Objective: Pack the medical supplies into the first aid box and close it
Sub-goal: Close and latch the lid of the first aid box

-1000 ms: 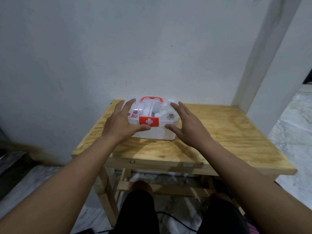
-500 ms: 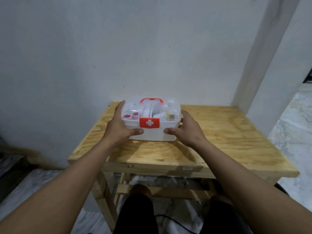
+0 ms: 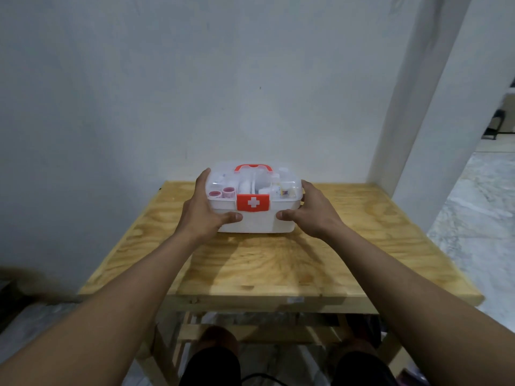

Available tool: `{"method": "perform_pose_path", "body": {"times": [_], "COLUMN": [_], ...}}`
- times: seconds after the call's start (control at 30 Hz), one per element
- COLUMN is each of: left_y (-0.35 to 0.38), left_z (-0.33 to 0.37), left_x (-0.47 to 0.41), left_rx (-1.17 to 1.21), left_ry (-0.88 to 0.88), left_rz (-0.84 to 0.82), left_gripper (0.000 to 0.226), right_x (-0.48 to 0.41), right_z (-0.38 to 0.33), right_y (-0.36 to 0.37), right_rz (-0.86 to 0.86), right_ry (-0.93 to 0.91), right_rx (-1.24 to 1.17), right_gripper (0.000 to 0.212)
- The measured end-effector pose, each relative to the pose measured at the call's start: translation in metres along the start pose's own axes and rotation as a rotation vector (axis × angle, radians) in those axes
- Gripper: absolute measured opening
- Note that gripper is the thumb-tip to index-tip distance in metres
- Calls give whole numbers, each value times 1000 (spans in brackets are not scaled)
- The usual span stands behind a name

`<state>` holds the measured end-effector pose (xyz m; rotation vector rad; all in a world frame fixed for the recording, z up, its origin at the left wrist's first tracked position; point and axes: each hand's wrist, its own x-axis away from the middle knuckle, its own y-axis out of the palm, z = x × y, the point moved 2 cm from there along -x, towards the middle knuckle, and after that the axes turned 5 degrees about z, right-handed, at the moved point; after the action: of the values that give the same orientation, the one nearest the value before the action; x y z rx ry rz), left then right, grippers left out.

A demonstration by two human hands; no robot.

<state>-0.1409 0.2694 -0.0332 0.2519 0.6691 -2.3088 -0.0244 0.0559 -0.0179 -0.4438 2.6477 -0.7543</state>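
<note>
The white first aid box (image 3: 255,222) stands near the back of the wooden table (image 3: 278,263). Its clear lid is down, with a red handle (image 3: 253,167) on top and a red latch with a white cross (image 3: 253,202) at the front. Small bottles and rolls show through the lid. My left hand (image 3: 204,211) grips the box's left side, thumb on the front face. My right hand (image 3: 310,211) grips the right side in the same way.
A white wall rises just behind the table, and a white pillar (image 3: 423,107) stands at the back right. Marble floor (image 3: 479,218) lies to the right. My knees (image 3: 220,341) show under the table's front edge.
Both hands came down from the lid and closed around the sides of the box. The box now sits a little farther back on the table.
</note>
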Motion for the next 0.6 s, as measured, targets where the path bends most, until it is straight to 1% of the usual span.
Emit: {"method": "perform_pose_path", "body": {"times": [0.3,0.4,0.6], "left_y": [48,65,92], "left_z": [14,13,7], "left_x": [-51,-67,-83], "left_rx": [4,-3,8], "left_ry": [34,22,-8], "left_rz": [-17,-22,-34], "left_gripper": [116,119,115], "right_x": [-59,-78,-103], "right_z": [19,30,50], "right_y": [-19,-19,-16], "right_rz": [43,52,52], "right_ry": [12,24,46], "right_rx": [50,63,78], "right_gripper": [66,65,67]}}
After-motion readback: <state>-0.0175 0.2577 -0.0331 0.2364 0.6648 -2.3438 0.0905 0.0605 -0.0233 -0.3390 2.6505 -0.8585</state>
